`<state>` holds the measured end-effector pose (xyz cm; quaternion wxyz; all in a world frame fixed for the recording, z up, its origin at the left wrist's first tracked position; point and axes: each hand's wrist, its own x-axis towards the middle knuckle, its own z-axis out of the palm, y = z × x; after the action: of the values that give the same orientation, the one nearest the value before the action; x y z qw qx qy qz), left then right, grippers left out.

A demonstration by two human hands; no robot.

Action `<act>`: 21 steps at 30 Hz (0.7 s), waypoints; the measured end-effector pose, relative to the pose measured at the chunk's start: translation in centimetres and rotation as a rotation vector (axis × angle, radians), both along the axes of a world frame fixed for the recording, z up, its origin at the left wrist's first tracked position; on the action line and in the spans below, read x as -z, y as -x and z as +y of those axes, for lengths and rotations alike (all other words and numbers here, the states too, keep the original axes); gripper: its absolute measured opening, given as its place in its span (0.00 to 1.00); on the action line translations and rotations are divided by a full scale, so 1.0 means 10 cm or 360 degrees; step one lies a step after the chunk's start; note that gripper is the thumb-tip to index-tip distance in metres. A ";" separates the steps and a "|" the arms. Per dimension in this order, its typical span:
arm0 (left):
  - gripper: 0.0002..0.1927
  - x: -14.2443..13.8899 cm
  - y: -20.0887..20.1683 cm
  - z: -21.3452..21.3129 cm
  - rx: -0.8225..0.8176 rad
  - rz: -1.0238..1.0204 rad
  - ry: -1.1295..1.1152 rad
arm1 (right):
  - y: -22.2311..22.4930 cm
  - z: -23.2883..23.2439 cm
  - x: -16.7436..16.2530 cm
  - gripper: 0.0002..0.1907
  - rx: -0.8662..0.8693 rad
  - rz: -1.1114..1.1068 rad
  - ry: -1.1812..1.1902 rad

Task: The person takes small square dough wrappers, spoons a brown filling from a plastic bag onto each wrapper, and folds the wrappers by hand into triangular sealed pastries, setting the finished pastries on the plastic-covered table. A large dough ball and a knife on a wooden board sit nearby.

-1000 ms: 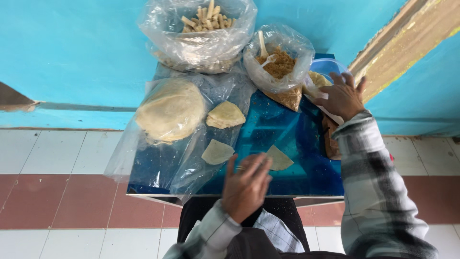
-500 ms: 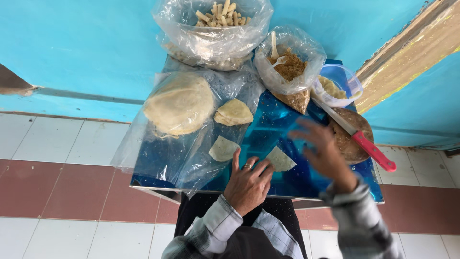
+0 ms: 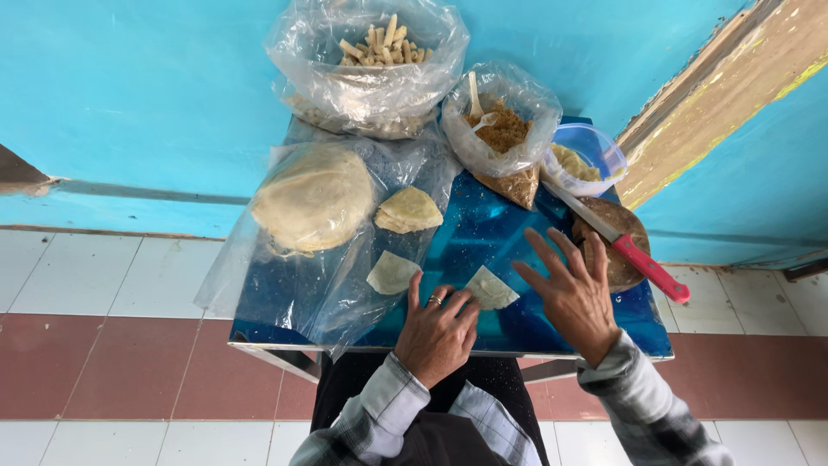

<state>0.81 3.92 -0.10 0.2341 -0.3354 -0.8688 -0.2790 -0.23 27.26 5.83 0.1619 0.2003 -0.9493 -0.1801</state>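
Since half a second ago the right hand [image 3: 576, 298] has come back from the far right corner of the table [image 3: 483, 233] and now lies flat just right of a small triangular wrapper piece [image 3: 492, 288], its fingers [image 3: 552, 259] spread wide and holding nothing. The left hand [image 3: 438, 332] has hardly shifted: it rests at the near edge with its fingers [image 3: 461, 304] curled lightly onto the left corner of that piece, pinning it to the blue surface rather than gripping it.

As for progress, this piece lies bare, with no filling on it and no fold begun, so the work on it looks to be at its start. Two more cut pieces wait on the clear plastic sheet [image 3: 259, 276]: one [image 3: 392, 273] just left of the left hand and a thicker stack [image 3: 409, 210] further back. Beside them the round stack of whole wrappers [image 3: 315, 207] looks thick, which suggests plenty left to cut.

At the back of the table, a bag of brown crumbly filling [image 3: 500, 138] stands open with a pale spoon [image 3: 476, 99] in it, and a larger bag [image 3: 371, 65] holds pale finger-shaped rolls that may be finished ones, though I cannot tell for sure. A small plastic tub [image 3: 595, 155] sits at the right corner, and a red-handled knife [image 3: 634, 255] lies across a round wooden board [image 3: 617, 250], untouched.
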 end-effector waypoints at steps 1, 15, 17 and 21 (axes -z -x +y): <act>0.12 0.00 0.00 0.00 0.0001 -0.0014 0.0014 | 0.04 -0.02 0.01 0.32 -0.0086 0.0041 0.0076; 0.14 0.02 0.01 -0.01 0.0011 -0.0039 -0.0005 | 0.18 -0.08 0.20 0.29 -0.0231 0.0092 0.0343; 0.14 0.02 0.01 -0.01 0.0013 -0.0035 -0.0014 | 0.16 -0.14 0.22 0.31 -0.0366 -0.0036 0.0324; 0.12 0.01 -0.02 -0.01 -0.0007 -0.0027 -0.0067 | 0.21 -0.10 0.09 0.29 -0.0269 0.0082 0.0092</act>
<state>0.97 3.83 -0.17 0.2343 -0.3261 -0.8655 -0.2996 -2.29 26.23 4.90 0.2067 0.2701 -0.9294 -0.1436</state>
